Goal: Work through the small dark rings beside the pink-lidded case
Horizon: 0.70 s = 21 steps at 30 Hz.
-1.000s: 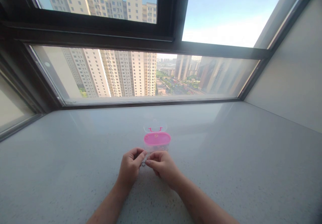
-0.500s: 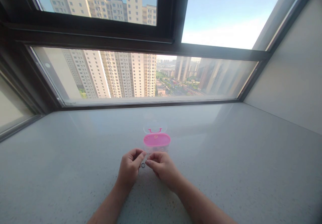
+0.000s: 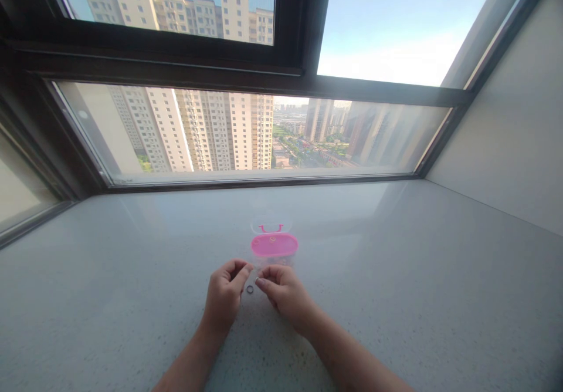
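Observation:
My left hand [image 3: 225, 295] and my right hand [image 3: 284, 292] rest close together on a grey speckled stone sill [image 3: 396, 274], both with fingers curled in a pinch. Between their fingertips lies a small dark ring [image 3: 250, 289]. Whether either hand grips it, or something thin joined to it, is too small to make out. Just beyond the hands stands a small clear plastic box with a pink lid [image 3: 274, 245] and a pink handle.
A wide window with a dark frame [image 3: 264, 78] runs along the back of the sill, with tall buildings outside. A plain wall [image 3: 510, 145] closes the right side. Another pane meets the sill at the left.
My left thumb has drawn back a little from the ring, so a small gap shows between the two hands. The box has not moved.

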Each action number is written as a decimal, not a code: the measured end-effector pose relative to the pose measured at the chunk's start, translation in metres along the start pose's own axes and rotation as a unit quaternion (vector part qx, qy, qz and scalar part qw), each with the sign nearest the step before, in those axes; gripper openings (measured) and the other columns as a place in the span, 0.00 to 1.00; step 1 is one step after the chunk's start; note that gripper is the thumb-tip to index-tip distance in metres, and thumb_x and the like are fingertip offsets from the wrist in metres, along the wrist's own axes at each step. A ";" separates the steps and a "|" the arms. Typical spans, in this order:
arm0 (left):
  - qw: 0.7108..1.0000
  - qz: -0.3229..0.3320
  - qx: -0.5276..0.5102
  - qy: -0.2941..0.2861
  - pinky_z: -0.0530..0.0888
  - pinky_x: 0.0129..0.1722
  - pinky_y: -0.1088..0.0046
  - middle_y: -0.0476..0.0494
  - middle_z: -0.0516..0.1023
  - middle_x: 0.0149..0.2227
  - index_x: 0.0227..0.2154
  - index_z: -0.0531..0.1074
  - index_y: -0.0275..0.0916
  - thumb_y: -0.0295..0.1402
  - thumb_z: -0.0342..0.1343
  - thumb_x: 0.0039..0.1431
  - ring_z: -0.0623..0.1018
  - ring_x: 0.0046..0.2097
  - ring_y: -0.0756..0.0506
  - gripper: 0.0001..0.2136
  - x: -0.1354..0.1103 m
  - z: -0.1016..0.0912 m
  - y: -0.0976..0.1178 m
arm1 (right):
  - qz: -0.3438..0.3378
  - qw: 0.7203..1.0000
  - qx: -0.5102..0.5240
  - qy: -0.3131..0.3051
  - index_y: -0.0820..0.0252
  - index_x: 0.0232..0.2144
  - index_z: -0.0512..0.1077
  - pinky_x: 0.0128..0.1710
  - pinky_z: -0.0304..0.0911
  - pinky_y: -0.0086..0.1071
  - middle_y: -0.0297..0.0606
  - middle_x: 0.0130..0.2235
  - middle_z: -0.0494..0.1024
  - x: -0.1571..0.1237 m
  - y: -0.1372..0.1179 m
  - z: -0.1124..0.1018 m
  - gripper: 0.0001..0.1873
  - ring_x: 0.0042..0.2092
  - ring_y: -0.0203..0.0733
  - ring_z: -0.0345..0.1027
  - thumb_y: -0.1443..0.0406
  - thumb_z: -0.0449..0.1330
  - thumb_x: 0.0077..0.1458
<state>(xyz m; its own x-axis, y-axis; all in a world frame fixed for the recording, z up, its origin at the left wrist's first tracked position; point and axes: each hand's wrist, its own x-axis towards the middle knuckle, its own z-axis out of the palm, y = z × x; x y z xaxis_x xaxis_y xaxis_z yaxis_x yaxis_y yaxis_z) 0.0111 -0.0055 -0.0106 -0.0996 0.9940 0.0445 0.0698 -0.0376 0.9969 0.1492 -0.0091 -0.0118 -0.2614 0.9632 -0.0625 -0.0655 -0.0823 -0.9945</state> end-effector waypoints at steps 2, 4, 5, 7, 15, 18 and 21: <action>1.000 0.002 0.000 0.000 0.55 0.15 0.82 0.57 0.57 0.13 0.23 0.71 0.35 0.39 0.57 0.48 0.56 0.17 0.55 0.11 0.000 0.000 0.000 | 0.005 1.000 0.003 0.001 0.63 0.25 0.69 0.17 0.42 0.24 0.24 0.14 0.59 0.000 -0.001 0.000 0.11 0.17 0.28 0.46 0.59 0.60 0.46; 1.000 0.004 -0.001 0.003 0.55 0.15 0.82 0.57 0.58 0.13 0.22 0.71 0.35 0.38 0.57 0.48 0.56 0.17 0.55 0.10 0.000 0.000 0.001 | 0.009 1.000 0.008 0.004 0.63 0.24 0.69 0.17 0.42 0.25 0.24 0.14 0.58 -0.001 -0.001 0.000 0.10 0.17 0.28 0.46 0.60 0.60 0.46; 1.000 0.005 0.000 0.005 0.55 0.15 0.82 0.57 0.58 0.13 0.22 0.71 0.35 0.38 0.57 0.48 0.56 0.17 0.55 0.10 0.000 0.000 0.001 | 0.010 1.000 0.012 0.005 0.63 0.24 0.69 0.17 0.41 0.25 0.23 0.14 0.57 -0.001 -0.001 0.001 0.10 0.17 0.28 0.45 0.60 0.60 0.46; 1.000 0.007 0.000 0.007 0.56 0.15 0.81 0.57 0.58 0.12 0.22 0.70 0.35 0.38 0.57 0.48 0.57 0.17 0.55 0.10 0.000 0.000 0.001 | 0.011 1.000 0.020 0.004 0.63 0.24 0.68 0.17 0.41 0.25 0.23 0.14 0.57 0.000 0.000 0.000 0.10 0.16 0.27 0.44 0.60 0.60 0.46; 1.000 0.000 -0.005 -0.003 0.56 0.16 0.82 0.58 0.57 0.13 0.22 0.70 0.35 0.38 0.56 0.50 0.56 0.17 0.55 0.11 -0.001 -0.001 0.001 | -0.003 0.999 0.042 -0.018 0.62 0.23 0.65 0.18 0.39 0.25 0.22 0.14 0.56 0.003 0.006 -0.002 0.12 0.16 0.26 0.43 0.59 0.61 0.46; 1.000 -0.002 -0.007 -0.001 0.55 0.16 0.82 0.58 0.57 0.13 0.21 0.69 0.35 0.38 0.57 0.49 0.56 0.17 0.55 0.10 -0.001 0.000 0.003 | 0.000 0.999 0.044 -0.017 0.62 0.23 0.66 0.17 0.39 0.25 0.22 0.14 0.56 0.002 0.004 -0.001 0.11 0.16 0.26 0.43 0.60 0.61 0.46; 1.000 0.001 -0.010 0.001 0.55 0.16 0.82 0.58 0.57 0.13 0.21 0.69 0.35 0.38 0.57 0.49 0.56 0.17 0.55 0.10 -0.001 0.000 0.003 | 0.006 0.999 0.051 -0.016 0.62 0.23 0.66 0.17 0.38 0.24 0.22 0.14 0.56 0.001 0.002 -0.001 0.10 0.16 0.26 0.43 0.62 0.60 0.45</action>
<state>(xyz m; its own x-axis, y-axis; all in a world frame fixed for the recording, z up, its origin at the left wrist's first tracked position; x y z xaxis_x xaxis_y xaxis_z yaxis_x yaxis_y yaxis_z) 0.0112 -0.0070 -0.0078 -0.1015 0.9937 0.0469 0.0501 -0.0420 0.9979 0.1499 -0.0081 -0.0139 -0.2938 0.9533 -0.0705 -0.1592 -0.1215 -0.9797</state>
